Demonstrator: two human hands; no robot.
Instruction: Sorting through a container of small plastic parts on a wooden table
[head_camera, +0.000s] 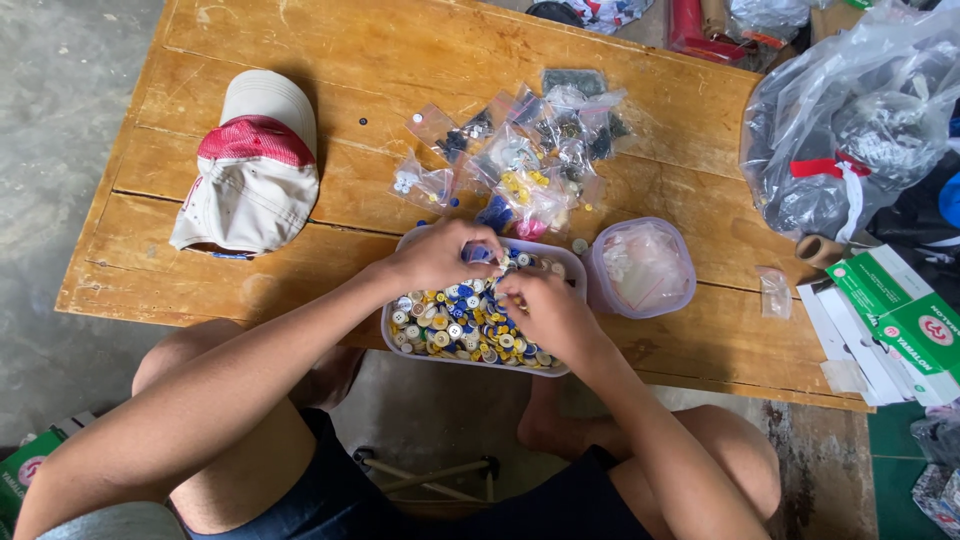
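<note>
Translucent rectangular plastic tub (400, 345) of mixed buttons (455, 330): left hand (440, 255) pinching small blue piece at far rim; right hand (545, 310) picking, grip content hidden. Best pinch singly.

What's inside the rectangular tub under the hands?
The clear tub holds loose buttons, mostly white, yellow and blue. The left hand and right hand cover its upper and right parts.

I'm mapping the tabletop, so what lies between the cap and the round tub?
In the head view, between the cap and the round tub lie small clear bags of buttons and the left hand over the button tray.
</note>
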